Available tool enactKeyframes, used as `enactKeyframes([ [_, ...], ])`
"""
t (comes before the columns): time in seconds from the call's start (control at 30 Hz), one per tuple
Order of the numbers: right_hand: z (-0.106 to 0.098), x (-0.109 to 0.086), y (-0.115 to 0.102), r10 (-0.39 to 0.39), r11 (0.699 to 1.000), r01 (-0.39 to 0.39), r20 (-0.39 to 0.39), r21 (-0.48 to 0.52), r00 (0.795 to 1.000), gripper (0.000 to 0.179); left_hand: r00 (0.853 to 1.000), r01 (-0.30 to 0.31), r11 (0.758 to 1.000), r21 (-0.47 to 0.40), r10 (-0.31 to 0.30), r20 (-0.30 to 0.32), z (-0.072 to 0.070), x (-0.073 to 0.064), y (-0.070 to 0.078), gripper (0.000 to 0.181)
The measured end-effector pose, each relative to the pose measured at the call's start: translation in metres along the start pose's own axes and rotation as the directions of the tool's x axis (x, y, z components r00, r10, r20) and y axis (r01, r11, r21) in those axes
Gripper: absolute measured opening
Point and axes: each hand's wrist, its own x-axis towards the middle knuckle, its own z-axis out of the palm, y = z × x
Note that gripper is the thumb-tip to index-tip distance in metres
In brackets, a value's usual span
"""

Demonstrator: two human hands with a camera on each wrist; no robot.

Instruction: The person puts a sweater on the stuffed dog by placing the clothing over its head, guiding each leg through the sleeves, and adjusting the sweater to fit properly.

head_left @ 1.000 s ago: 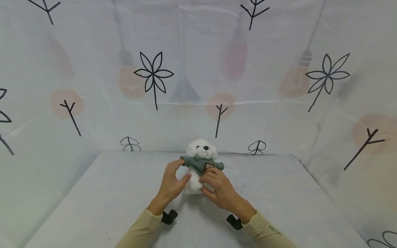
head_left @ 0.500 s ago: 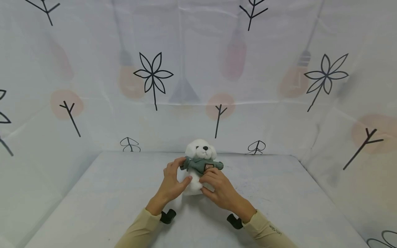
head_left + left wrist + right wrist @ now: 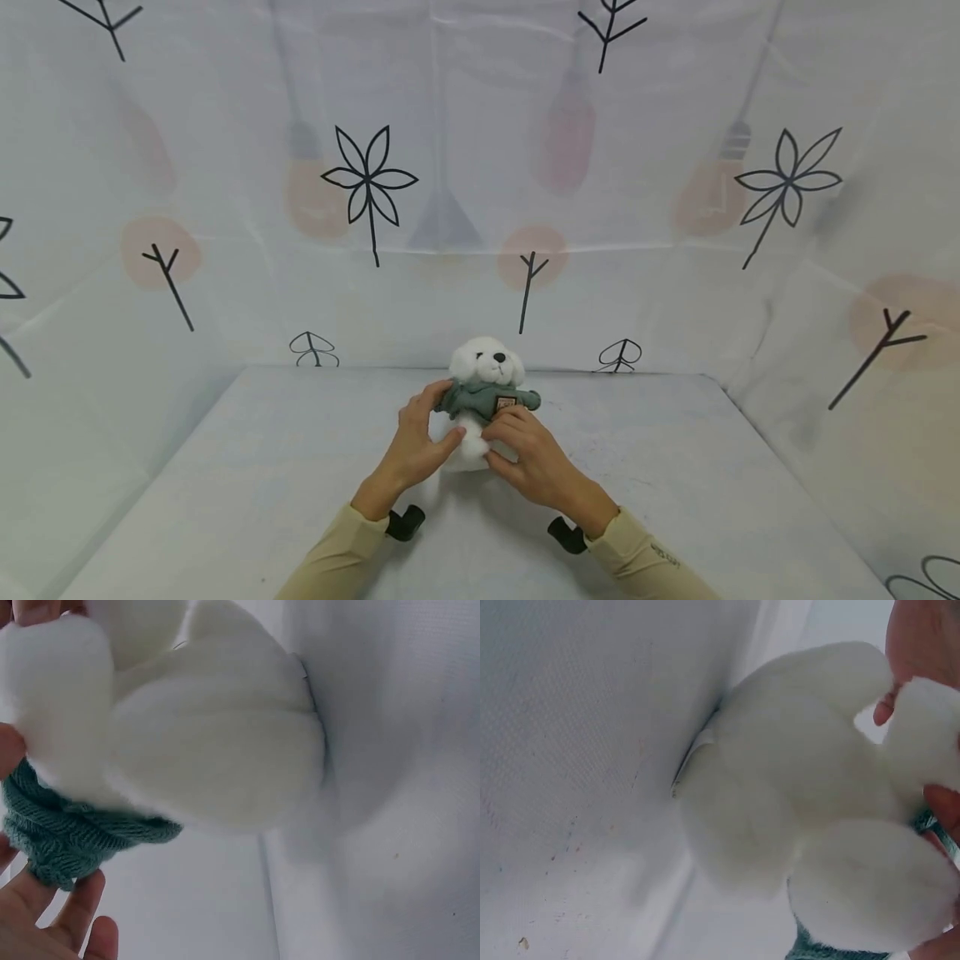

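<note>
A white plush dog (image 3: 474, 433) in a green knitted sweater (image 3: 477, 398) sits upright on the table, facing me. My left hand (image 3: 414, 437) holds its left side in the head view, fingers on the sweater's sleeve and thumb against the white lower body. My right hand (image 3: 531, 450) grips the front of the toy, its fingers by the sweater's hem and label and its thumb low on a white leg. In the left wrist view, fingertips press the bunched green knit (image 3: 64, 832) beside a plush limb (image 3: 56, 697). The right wrist view shows the plush underside (image 3: 780, 750); sweater there is mostly hidden.
The white tabletop (image 3: 675, 483) runs back to a patterned fabric wall (image 3: 465, 292), with similar cloth on both sides. Dark mounts are strapped at the left wrist (image 3: 406, 523) and the right wrist (image 3: 566, 535).
My left fingers have shifted slightly right along the sleeve. The sleeve on that side now hangs lower and more bunched. My right hand has stayed almost still.
</note>
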Motion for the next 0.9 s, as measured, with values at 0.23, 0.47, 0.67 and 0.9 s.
enactKeyframes([
  [0.23,0.003,-0.001,0.002,0.022,0.999,-0.023,-0.068,-0.024,0.997,0.019,0.991,0.065,0.998,0.005,-0.066,0.113,0.000,0.000,0.007,0.058],
  [0.47,0.005,-0.001,0.000,0.070,0.997,-0.072,-0.062,-0.035,0.996,0.020,0.993,-0.020,1.000,0.025,0.017,0.115,0.000,0.002,0.018,0.069],
  [0.67,0.006,-0.002,0.001,0.069,0.998,-0.068,-0.061,0.013,0.996,0.024,0.989,-0.144,0.973,0.180,0.138,0.043,0.005,0.002,0.023,0.071],
  [0.9,0.005,-0.002,0.002,-0.017,0.999,0.020,-0.102,0.027,0.995,0.028,0.980,-0.194,0.939,0.283,0.200,0.009,0.008,0.000,0.027,0.065],
])
